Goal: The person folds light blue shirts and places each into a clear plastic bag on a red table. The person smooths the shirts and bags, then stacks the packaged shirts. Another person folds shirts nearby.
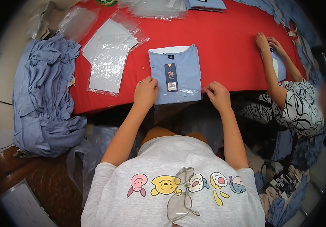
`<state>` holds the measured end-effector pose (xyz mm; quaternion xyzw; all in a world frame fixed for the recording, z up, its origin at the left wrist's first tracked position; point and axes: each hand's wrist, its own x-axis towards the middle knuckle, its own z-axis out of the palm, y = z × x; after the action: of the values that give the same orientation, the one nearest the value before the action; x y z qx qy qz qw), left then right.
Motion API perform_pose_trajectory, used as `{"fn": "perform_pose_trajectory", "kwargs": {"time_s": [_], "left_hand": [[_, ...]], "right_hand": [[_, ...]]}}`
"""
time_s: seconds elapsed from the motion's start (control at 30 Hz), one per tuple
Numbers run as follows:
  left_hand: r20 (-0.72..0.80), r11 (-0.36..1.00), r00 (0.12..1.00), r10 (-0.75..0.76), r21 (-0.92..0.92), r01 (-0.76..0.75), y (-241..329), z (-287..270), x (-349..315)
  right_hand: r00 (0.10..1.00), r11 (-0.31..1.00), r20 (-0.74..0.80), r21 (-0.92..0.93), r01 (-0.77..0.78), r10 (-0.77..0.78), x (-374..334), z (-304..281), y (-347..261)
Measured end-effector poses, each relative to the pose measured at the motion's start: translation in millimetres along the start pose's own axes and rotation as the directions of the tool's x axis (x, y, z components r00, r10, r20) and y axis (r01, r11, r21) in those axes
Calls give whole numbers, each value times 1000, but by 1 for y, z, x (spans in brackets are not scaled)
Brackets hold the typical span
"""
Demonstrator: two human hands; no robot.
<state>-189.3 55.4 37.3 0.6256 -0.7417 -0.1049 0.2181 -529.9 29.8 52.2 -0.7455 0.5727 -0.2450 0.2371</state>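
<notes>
A folded light blue shirt (188,72) lies at the table's front edge, its lower end reaching slightly over it. A dark hang tag (171,77) rests on its front, below the neckline. Clear plastic (190,92), apparently a bag, covers the shirt's lower part and shines there. At the shirt's left side my left hand (146,92) is closed, fingers pinched against the edge, seemingly on the plastic. My right hand (218,94) pinches the plastic's right edge, just beside the shirt. How far the plastic reaches up the shirt cannot be made out.
Clear bags with white inserts (110,62) lie left on the red table (223,45); more clear packaging (153,8) is at the back. A heap of blue shirts (45,98) hangs at the left. At right, a co-worker's hands (269,41) handle another blue shirt (279,64).
</notes>
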Motion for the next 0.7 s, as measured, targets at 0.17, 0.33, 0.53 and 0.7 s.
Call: {"fn": "perform_pose_trajectory", "kwargs": {"time_s": [0.17,0.33,0.53,0.7], "left_hand": [[11,995,996,-93,29,93,-6,3,3],[-31,1000,999,15,17,-15,-14,11,15],[150,973,987,-64,-212,95,-16,17,27],[69,975,995,69,-216,-52,-26,20,23]], "right_hand": [[1000,1000,-8,3,18,-18,28,0,-7],[990,986,82,-111,126,-117,47,17,4],[983,981,167,-165,107,-79,38,17,17],[1000,996,-22,-83,-10,9,20,21,16]]}}
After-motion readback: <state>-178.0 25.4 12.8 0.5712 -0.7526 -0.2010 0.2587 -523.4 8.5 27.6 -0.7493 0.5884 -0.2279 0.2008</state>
